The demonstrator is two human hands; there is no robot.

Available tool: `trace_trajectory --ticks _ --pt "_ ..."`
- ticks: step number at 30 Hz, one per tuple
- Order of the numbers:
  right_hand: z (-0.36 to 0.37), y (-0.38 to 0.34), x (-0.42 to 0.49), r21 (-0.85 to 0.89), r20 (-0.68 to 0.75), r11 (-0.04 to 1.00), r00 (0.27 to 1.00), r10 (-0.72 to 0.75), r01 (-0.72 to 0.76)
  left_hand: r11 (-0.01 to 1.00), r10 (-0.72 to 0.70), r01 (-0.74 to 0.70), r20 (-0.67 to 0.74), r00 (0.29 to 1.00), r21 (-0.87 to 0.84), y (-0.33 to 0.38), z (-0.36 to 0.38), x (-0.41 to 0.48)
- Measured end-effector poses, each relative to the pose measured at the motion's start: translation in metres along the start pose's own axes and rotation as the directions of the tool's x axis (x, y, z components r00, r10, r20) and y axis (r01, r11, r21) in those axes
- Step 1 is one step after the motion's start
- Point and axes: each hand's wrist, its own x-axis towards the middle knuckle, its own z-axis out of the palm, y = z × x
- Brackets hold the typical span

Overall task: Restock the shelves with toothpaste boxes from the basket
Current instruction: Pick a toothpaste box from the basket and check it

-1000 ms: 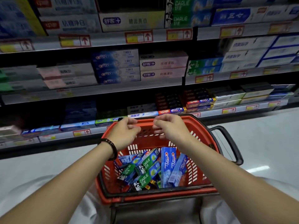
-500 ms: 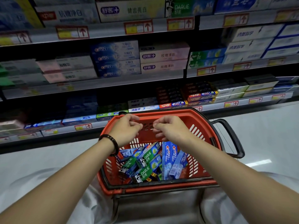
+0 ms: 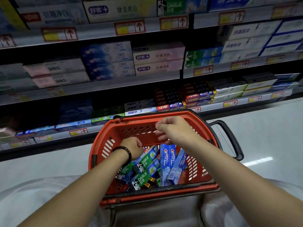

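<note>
A red plastic basket (image 3: 164,114) sits right in front of me, below the shelves. Inside lie several toothpaste boxes: green Darlie boxes (image 3: 146,175) on the left and blue Crest boxes (image 3: 168,163) on the right. My left hand (image 3: 131,146), with a black bracelet on its wrist, is down inside the basket at the upper end of a green Darlie box; its fingers are hidden. My right hand (image 3: 175,130) hovers above the basket's middle, fingers loosely curled and apart, holding nothing. The bottom shelf (image 3: 78,131) just behind the basket carries rows of boxes.
Upper shelves (image 3: 147,82) are packed with stacked toothpaste boxes and red price tags. The basket's black handle (image 3: 229,138) sticks out to the right. The basket rests on a grey surface (image 3: 155,213) between my white-clad knees. Pale floor (image 3: 262,136) lies to the right.
My left hand has dropped from above the basket's far rim down into the basket onto the green boxes. The right hand stays hovering, its fingers now looser.
</note>
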Motion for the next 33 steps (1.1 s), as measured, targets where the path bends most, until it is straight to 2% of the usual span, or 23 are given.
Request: trace_trajectory --ticks 5,11,21,33 --pt "-0.012 0.005 -0.003 0.016 0.009 0.999 1.000 0.028 -0.028 0.975 -0.078 0.063 0.064 0.995 0.215 -0.016 0.031 0.016" --pt "-0.022 0.008 -0.004 0.060 0.000 0.997 0.999 0.049 -0.048 0.957 -0.153 0.138 0.037 0.988 0.256 -0.028 0.058 0.028" --pt "-0.027 0.006 -0.005 0.061 0.002 0.997 0.999 0.039 -0.039 0.909 -0.194 0.151 0.072 0.978 0.389 -0.039 0.105 0.036" --pt "-0.027 0.004 -0.006 0.051 0.016 0.998 0.999 0.037 -0.038 0.941 -0.183 0.167 0.027 0.983 0.295 -0.046 0.109 0.033"
